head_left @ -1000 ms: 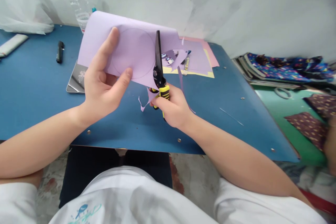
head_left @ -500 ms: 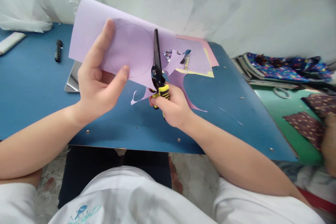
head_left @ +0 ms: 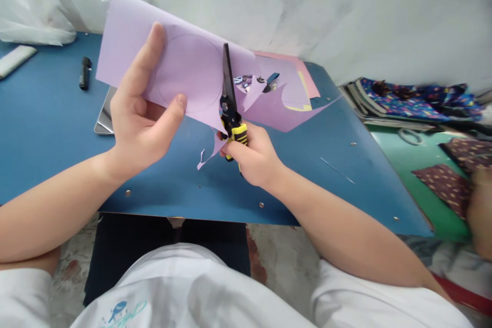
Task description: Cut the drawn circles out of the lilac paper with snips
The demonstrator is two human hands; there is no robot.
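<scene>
My left hand (head_left: 144, 107) grips a sheet of purple paper (head_left: 192, 72), its thumb and index finger on the face and the other fingers behind. A circle is drawn on the sheet between those fingers and the blade. My right hand (head_left: 253, 156) is closed round the black and yellow handles of a pair of scissors (head_left: 230, 107). The dark blade stands upright across the paper at the circle's right edge. Right of the blade, the paper's cut part hangs in curved, pointed strips. One thin curl dangles below the sheet, left of the handles.
On the blue table (head_left: 172, 184) lie a black marker (head_left: 85, 74), a silver device (head_left: 104, 115) partly under the paper, and pink paper (head_left: 309, 79) at the back. A plastic bag (head_left: 34, 5) is at far left. Patterned cloth (head_left: 418, 102) lies on the green table (head_left: 388, 148) at right.
My left hand and the sheet have shifted slightly left. The cut part right of the blade has swung up and to the right; the thin curl hangs lower. The scissors have barely moved.
</scene>
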